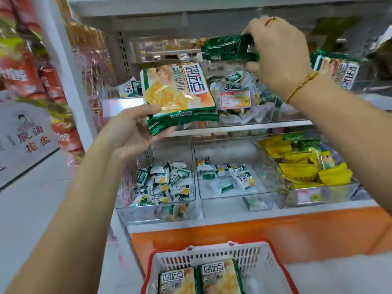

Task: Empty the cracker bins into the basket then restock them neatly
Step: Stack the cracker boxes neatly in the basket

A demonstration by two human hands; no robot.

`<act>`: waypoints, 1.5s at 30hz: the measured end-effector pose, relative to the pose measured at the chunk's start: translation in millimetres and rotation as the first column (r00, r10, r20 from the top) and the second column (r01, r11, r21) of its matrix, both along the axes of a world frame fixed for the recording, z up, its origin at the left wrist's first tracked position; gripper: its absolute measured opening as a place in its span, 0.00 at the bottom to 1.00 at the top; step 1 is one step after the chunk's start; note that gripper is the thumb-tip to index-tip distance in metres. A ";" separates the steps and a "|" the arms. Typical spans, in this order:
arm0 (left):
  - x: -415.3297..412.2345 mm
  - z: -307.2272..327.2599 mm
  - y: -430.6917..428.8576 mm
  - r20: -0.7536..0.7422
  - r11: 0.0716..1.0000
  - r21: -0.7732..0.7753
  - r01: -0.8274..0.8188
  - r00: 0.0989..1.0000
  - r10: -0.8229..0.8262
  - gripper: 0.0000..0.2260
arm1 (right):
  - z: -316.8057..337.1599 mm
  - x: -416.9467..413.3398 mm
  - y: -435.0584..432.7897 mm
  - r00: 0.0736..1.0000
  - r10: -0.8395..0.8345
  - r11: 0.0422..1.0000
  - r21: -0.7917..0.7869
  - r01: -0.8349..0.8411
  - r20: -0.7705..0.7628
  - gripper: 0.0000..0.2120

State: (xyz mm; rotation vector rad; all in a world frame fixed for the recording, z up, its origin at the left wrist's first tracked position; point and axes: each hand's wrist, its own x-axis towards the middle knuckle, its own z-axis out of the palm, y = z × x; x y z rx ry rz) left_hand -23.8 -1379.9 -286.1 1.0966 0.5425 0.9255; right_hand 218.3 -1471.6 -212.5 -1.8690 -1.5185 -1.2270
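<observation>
Cracker bins (pixel 261 162) are the clear plastic tubs on a white shelf unit (pixel 244 126) with an orange base panel (pixel 254 236) under it. On the lower level, the left bin (pixel 171 150) is heaped with small green-and-white packets (pixel 163 183). The middle bin (pixel 227 151) has only a loose scattering of them, and the bin right of that holds yellow packs (pixel 307 168) (different product by the look of it). One level up, the upper bin (pixel 273 107) has more small packets jumbled inside.

The basket (pixel 212 254), white with a red rim, is below the shelves at the bottom of the view. It has two big cracker bags (pixel 178 281) lying flat side by side in it.

Left hand (pixel 131 134) is palm up, thumb and fingers wrapped round the bottom end of a stack of big bags (pixel 178 90), held up in front of the upper level. Right hand (pixel 277 54) is higher, fingers clamped on the end of a green bag (pixel 229 48) over the upper bin. Another big bag (pixel 337 71) pokes out just behind that wrist.

Small stuff: a price tag (pixel 234 99) on the front of the upper bin, a gold bracelet (pixel 301 85) on the right wrist, a ring (pixel 270 19) on a finger
</observation>
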 end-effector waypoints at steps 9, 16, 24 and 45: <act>-52.1 -129.3 -67.2 -0.063 0.986 -0.142 0.092 0.993 -0.102 0.38 | -61.9 -62.1 -103.1 0.947 0.214 0.960 -0.128 -0.250 -0.240 0.24; -58.3 -236.2 -120.0 -0.007 0.875 -0.484 -0.016 1.000 0.014 0.18 | -133.7 -37.9 -118.6 0.264 0.036 0.807 -0.127 -0.576 -0.964 0.05; -34.3 -300.6 -164.9 0.005 0.757 -0.653 -0.012 1.000 0.021 0.35 | -267.3 -2.6 -104.6 -0.383 -0.276 0.824 -0.012 -0.566 -0.882 0.15; -20.0 -391.1 -166.2 -0.017 0.602 -0.791 -0.112 0.987 0.161 0.30 | -407.2 -50.0 -92.4 -0.291 -0.389 0.787 -0.151 -0.598 -0.874 0.46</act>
